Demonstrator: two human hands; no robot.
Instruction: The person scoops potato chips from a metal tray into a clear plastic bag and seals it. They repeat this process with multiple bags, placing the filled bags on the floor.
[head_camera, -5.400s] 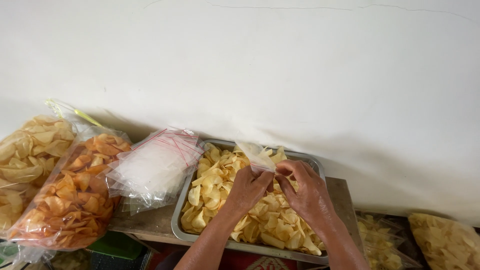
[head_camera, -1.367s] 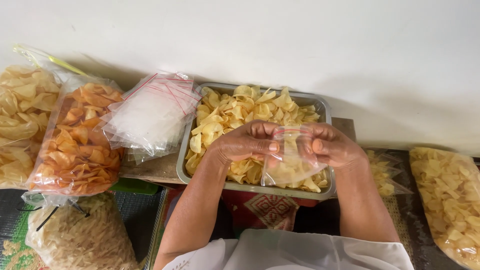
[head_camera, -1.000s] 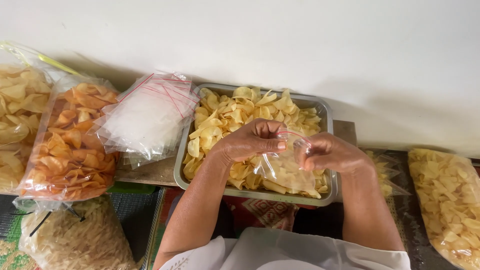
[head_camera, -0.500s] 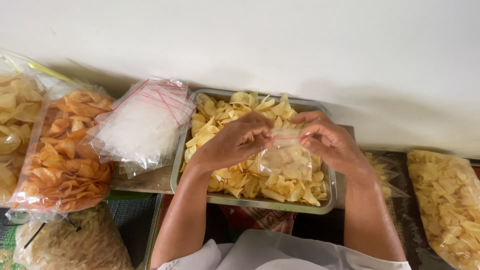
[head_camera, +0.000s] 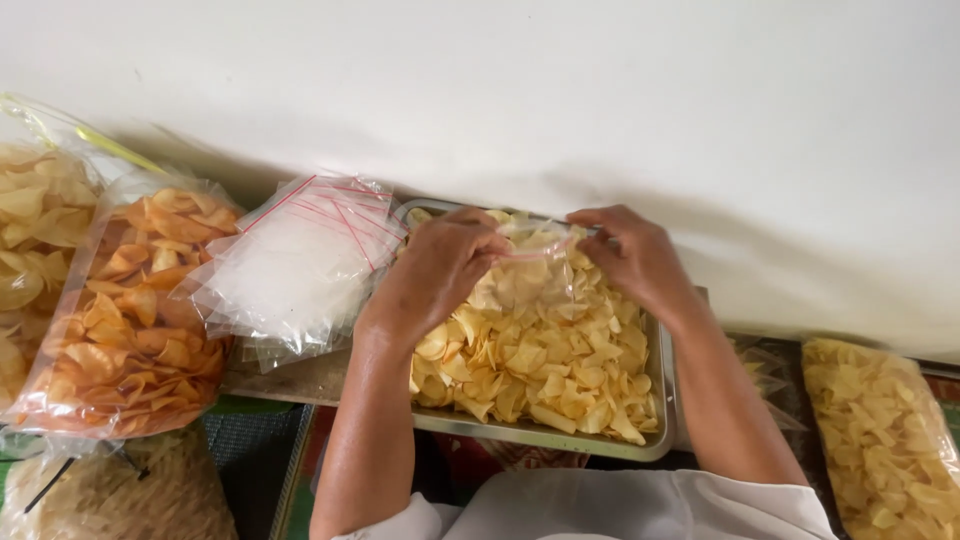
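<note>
Both hands, left hand (head_camera: 440, 272) and right hand (head_camera: 630, 255), pinch the top strip of a light, flimsy clear bag (head_camera: 528, 270) of brittle chips, likely best held there.

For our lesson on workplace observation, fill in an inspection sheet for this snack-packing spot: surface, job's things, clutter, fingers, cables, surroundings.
Surface: wooden board under the metal tray.
Job's things: small clear bag with yellow chips, held above the tray of loose yellow chips.
Clutter: stack of empty zip bags; bag of orange chips; bags of pale chips at both sides.
Fingers: left hand and right hand pinch the small bag's top edge.
Cables: nothing seen.
Surroundings: white wall behind.
</note>
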